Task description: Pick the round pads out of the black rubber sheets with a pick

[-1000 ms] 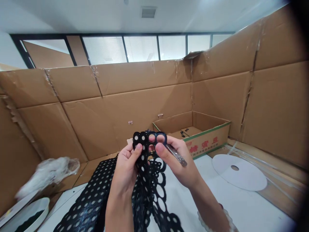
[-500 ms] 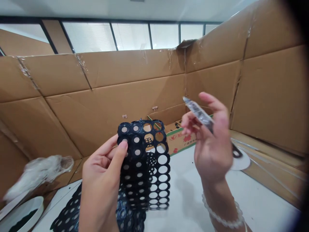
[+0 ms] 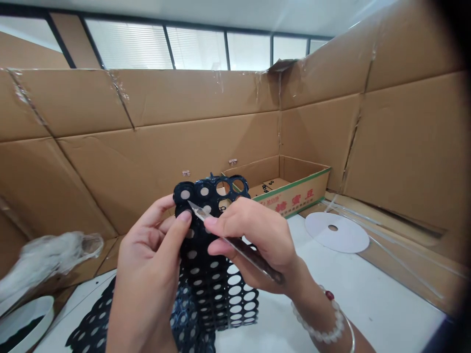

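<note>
My left hand (image 3: 152,267) pinches the upper left edge of a black sheet of joined rings (image 3: 206,264), thumb in front, holding it upright. Pale round discs fill the left columns of rings; the right columns are open holes. My right hand (image 3: 257,240) grips a slim pointed craft knife (image 3: 253,257) with a silvery tip and dark handle. Its tip touches or nearly touches the sheet by an upper left ring, just above my left thumb. Part of the sheet is hidden behind my right hand. More black ring sheets (image 3: 90,318) lie below on the white table.
Behind the sheet stands an open cardboard box (image 3: 305,193) with small black ring pieces inside. A white disc (image 3: 349,235) with a centre hole lies to the right. Crumpled clear plastic (image 3: 55,260) and a white tub (image 3: 40,323) are at left. Tall cardboard walls (image 3: 206,117) surround the table.
My right hand has moved left and down from beside the sheet, turning the knife so its tip points at the upper left rings. My left hand keeps its hold on the sheet.
</note>
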